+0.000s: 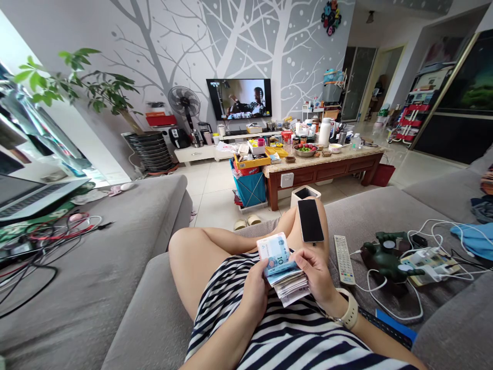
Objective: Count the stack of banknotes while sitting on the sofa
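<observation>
Left hand (pixel 254 290) and right hand (pixel 316 275) both closed on a banknote stack (pixel 285 275), right fingers on top, held over the striped lap (pixel 225 293).

A grey tree mural (pixel 246 46) covers the wall (pixel 181 31); the floor tiles (pixel 211 200) are pale.

The banknotes (pixel 283 272) sit between your left hand (pixel 256 290) and right hand (pixel 314 275), with your phone (pixel 310 220) on your right knee (pixel 322 228), a remote (pixel 343 259) on the sofa (pixel 385 213) to its right, and a coffee table (pixel 316 174) ahead, before the TV (pixel 239 99).
</observation>
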The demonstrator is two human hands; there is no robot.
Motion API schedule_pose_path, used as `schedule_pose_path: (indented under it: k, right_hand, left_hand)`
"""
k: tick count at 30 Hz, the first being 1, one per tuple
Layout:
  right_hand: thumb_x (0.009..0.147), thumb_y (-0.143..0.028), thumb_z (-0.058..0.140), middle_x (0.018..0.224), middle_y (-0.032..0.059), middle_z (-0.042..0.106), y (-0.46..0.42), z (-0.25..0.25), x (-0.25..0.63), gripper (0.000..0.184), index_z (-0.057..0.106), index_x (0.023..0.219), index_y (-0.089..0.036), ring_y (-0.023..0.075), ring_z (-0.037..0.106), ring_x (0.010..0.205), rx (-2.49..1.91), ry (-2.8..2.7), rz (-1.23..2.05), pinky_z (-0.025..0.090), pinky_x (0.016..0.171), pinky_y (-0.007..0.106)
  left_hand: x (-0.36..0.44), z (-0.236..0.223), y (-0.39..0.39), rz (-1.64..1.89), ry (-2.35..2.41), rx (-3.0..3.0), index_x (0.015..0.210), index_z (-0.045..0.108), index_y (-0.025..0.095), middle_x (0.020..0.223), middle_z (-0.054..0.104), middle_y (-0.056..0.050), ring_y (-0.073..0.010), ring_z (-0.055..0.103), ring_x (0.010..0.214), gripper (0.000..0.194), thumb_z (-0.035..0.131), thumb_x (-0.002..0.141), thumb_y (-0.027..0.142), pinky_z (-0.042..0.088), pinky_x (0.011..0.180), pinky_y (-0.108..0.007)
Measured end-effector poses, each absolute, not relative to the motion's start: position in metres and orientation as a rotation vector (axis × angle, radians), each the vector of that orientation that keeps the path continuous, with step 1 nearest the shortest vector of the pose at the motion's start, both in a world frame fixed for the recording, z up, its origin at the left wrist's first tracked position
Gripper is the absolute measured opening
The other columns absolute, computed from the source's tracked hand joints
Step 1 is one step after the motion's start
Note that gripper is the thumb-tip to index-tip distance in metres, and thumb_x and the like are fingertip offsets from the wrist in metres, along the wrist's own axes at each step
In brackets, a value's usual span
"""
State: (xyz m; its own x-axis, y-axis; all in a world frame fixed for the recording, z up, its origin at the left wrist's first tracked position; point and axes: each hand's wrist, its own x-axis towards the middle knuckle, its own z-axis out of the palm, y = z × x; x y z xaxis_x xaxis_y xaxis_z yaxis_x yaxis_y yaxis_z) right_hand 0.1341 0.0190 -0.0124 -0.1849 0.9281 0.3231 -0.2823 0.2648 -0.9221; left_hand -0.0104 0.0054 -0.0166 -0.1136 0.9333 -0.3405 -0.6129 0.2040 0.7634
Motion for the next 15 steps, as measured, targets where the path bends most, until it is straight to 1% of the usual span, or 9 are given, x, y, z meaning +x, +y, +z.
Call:
schedule_pose_path:
  k: [4,9,15]
  right_hand:
    - [0.086,-0.037,0.057,0.066,0.0,0.054,0.0194,-0.0139,0.1345,0.023,0.061,0.071,-0.02,0.0158,0.05,0.068,-0.672,-1.296,1.267,0.038,0.062,0.025]
    - [0.085,-0.038,0.058,0.066,-0.0001,0.054,0.02,-0.0143,0.1338,0.024,0.061,0.07,-0.019,0.0154,0.049,0.067,-0.687,-1.275,1.293,0.038,0.061,0.025]
    - [0.085,-0.04,0.058,0.065,-0.0003,0.054,0.0201,-0.0134,0.1331,0.027,0.061,0.069,-0.019,0.014,0.047,0.062,-0.702,-1.265,1.293,0.036,0.057,0.024]
  left_hand:
    - [-0.0105,-0.0167,0.0064,1.379,0.99,0.417,0.08,0.071,0.009,0.076,0.074,-0.008,-0.0267,0.068,0.08,0.025,0.065,0.066,0.029,0.053,0.076,-0.037]
    - [-0.0105,-0.0156,0.0055,1.372,0.991,0.412,0.078,0.071,0.011,0.077,0.074,-0.007,-0.0266,0.068,0.082,0.022,0.065,0.067,0.029,0.053,0.076,-0.037]
    - [-0.0108,-0.0176,0.006,1.378,1.006,0.426,0.079,0.072,0.011,0.076,0.074,-0.006,-0.025,0.068,0.078,0.021,0.063,0.069,0.028,0.053,0.073,-0.034]
